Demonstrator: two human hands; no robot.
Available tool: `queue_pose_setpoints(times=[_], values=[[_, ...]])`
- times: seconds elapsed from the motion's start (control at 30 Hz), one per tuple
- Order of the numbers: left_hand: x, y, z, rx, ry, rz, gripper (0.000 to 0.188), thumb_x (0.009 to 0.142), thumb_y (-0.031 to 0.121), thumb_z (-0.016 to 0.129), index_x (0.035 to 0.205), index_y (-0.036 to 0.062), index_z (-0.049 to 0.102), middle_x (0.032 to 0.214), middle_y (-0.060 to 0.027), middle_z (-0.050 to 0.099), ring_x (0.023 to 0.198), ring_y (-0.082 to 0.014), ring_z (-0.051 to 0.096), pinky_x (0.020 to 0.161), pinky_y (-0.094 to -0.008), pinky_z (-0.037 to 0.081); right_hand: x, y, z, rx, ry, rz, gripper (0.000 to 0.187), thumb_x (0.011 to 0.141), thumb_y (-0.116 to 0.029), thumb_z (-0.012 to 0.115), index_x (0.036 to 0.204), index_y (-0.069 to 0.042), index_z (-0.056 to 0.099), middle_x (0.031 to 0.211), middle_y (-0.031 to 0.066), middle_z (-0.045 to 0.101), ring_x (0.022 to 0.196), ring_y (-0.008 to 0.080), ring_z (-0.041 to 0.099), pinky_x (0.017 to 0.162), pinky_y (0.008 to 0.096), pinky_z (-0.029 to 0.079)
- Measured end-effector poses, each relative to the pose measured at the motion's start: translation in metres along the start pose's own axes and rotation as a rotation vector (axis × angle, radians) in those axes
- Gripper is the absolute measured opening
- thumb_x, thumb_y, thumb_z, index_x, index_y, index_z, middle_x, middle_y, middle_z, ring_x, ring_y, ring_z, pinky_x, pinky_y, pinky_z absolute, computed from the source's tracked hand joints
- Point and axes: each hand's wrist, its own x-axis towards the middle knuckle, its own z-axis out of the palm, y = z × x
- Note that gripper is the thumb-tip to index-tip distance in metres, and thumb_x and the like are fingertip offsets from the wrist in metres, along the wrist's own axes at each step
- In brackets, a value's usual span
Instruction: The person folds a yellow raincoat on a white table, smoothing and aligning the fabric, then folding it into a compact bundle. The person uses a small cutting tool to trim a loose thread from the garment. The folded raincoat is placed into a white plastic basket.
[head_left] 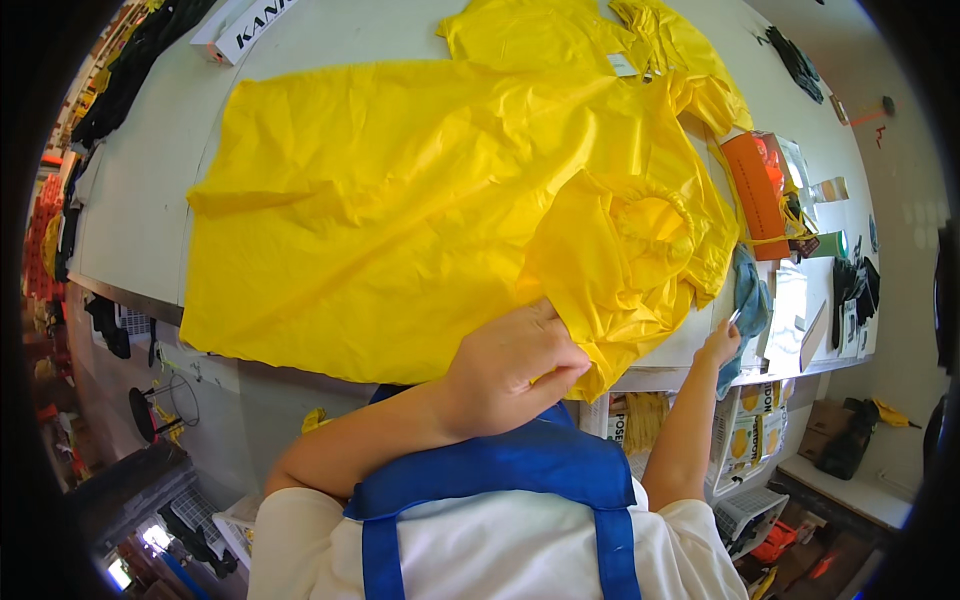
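A large yellow garment [400, 220] of smooth, shiny fabric lies spread across the white table in front of me. Toward its right end, a part with a gathered round opening [655, 235] is bunched up. My left hand [520, 362] is closed on the garment's near edge, just below that bunched part. Further right, at the table's front edge, my right hand [720, 343] is closed around a small shiny metal tool [735, 317], whose kind is too small to tell. Directly beside that hand, a blue-grey cloth [748, 295] hangs over the edge.
More yellow garments [540, 32] lie at the far side. An orange box [754, 185] stands on the right, near a green-and-white roll [832, 244] and dark items. A long white box [245, 28] lies far left. Under the table are packages [755, 430] on a rack.
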Motion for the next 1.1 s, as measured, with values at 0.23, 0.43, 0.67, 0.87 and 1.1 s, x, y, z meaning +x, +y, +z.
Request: queue_pose_setpoints(times=[0.23,0.43,0.67,0.87,1.1], values=[[-0.002,0.001,0.003,0.044,-0.037,-0.004,0.019,0.073,0.002,0.07,0.088,0.0072,0.059,0.086,-0.0115,0.061,0.081,-0.0305,0.06,0.071,-0.0327,0.048,-0.109,-0.133,0.018,0.113,-0.413,-0.293,0.043,0.093,-0.03,0.053,0.125,0.0,0.049,0.12,0.0117,0.056,0.111,0.024,0.054,0.094,0.0387,0.041],[-0.005,-0.005,-0.006,-0.925,0.102,-0.915,0.063,0.076,0.001,0.072,0.125,0.0081,0.034,0.094,-0.0104,0.063,0.087,-0.0153,0.062,0.081,-0.0244,0.048,-0.234,-0.223,0.029,1.02,-1.507,0.658,0.044,0.092,-0.037,0.053,0.123,-0.005,0.052,0.12,0.0107,0.058,0.111,0.0252,0.055,0.091,0.0401,0.048],[-0.013,-0.015,-0.033,0.01,0.03,-0.607,0.054,0.074,-0.004,0.07,0.121,0.0099,0.047,0.091,-0.0078,0.062,0.085,-0.018,0.061,0.074,-0.0265,0.047,-0.26,-0.273,0.026,0.945,-1.727,0.752,0.054,0.081,-0.024,0.069,0.126,-0.004,0.047,0.114,0.0099,0.061,0.104,0.025,0.059,0.091,0.0381,0.048],[-0.031,-0.009,-0.023,0.293,-0.107,0.156,0.037,0.07,-0.004,0.065,0.104,0.0099,0.066,0.082,-0.0083,0.052,0.073,-0.0256,0.052,0.068,-0.0325,0.045,-0.286,-0.272,0.069,-0.131,-1.166,-0.379,0.028,0.076,-0.004,0.069,0.101,-0.003,0.055,0.087,0.0042,0.065,0.073,0.0193,0.063,0.065,0.0312,0.051],[-0.061,-0.047,-0.05,0.661,0.121,-0.253,0.045,0.068,-0.009,0.061,0.108,0.0129,0.066,0.096,-0.0113,0.05,0.073,-0.0244,0.051,0.06,-0.0298,0.045,-0.301,-0.285,0.046,0.58,-1.441,0.163,0.014,0.08,0.0,0.064,0.083,-0.006,0.052,0.074,-0.0009,0.055,0.065,0.0072,0.053,0.056,0.0246,0.045]])
